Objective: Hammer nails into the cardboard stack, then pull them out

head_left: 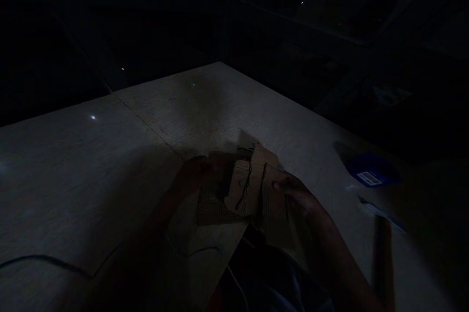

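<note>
The light is very dim. A torn, folded piece of brown cardboard (pixel 247 182) stands just over the near edge of the table, with layered strips and ragged edges. My right hand (pixel 298 194) grips its right side, the thumb lying on the front face. On the left, in shadow, my left hand (pixel 198 169) has its fingers closed at a darker cardboard flap (pixel 219 165). Beneath lies a flat brown piece with a grid of small holes (pixel 216 210); I cannot tell whether it joins the cardboard.
The pale table (pixel 234 101) has a far corner ahead and a seam on its left. At right are a blue container (pixel 372 167) with a white label and a hammer (pixel 384 253) with a wooden handle. A thin cable (pixel 47 258) crosses the near left.
</note>
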Tool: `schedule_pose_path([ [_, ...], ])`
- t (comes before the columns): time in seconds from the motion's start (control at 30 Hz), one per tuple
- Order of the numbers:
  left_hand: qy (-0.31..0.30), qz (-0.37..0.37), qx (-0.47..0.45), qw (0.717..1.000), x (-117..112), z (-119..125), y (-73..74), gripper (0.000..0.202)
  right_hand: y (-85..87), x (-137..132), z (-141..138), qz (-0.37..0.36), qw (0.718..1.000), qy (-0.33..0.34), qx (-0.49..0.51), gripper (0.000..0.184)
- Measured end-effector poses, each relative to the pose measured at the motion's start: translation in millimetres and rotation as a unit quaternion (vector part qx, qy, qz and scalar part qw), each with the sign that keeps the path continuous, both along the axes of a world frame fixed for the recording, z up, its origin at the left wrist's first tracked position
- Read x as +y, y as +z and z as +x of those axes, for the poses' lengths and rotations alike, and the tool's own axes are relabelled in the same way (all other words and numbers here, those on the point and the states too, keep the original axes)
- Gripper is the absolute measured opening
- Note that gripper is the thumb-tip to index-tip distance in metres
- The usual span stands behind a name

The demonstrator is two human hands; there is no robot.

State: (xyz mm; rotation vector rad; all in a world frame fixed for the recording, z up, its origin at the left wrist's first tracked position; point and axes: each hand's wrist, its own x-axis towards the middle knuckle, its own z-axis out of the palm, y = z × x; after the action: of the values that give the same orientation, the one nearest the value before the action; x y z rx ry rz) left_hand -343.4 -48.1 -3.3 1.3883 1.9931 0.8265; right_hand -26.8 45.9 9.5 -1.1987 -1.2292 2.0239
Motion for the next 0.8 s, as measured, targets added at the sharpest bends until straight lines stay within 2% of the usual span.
schedule_pose_path([
  [0.17,0.045,-0.001,-0.09,0.995,4.6,9.0,-7.4,0.046,-5.2,-1.5,-1.9,0.012,1.0,0.002,0.017,0.058],
  [0.33,0.013,-0.022,-0.093,0.995,6.6,13.6,-3.5,0.037,-8.6,-4.2,0.6,0.011,1.0,-0.017,0.023,0.054],
  [0.47,0.008,-0.026,-0.172,0.985,6.9,13.7,-0.9,0.038,-8.3,-8.8,0.3,0.017,0.998,-0.013,0.054,0.058],
  [0.57,0.036,-0.051,-0.223,0.973,7.9,12.1,0.0,0.041,-7.6,-11.1,-0.9,0.024,0.998,-0.012,0.065,0.056],
  [0.67,0.062,-0.047,-0.189,0.979,8.5,11.6,0.6,0.035,-8.1,-12.6,-0.7,0.023,0.998,-0.007,0.056,0.053],
  [0.8,0.027,-0.006,-0.078,0.997,7.9,15.3,-1.2,0.027,-10.8,-13.7,1.9,0.015,0.998,-0.03,0.046,0.052],
])
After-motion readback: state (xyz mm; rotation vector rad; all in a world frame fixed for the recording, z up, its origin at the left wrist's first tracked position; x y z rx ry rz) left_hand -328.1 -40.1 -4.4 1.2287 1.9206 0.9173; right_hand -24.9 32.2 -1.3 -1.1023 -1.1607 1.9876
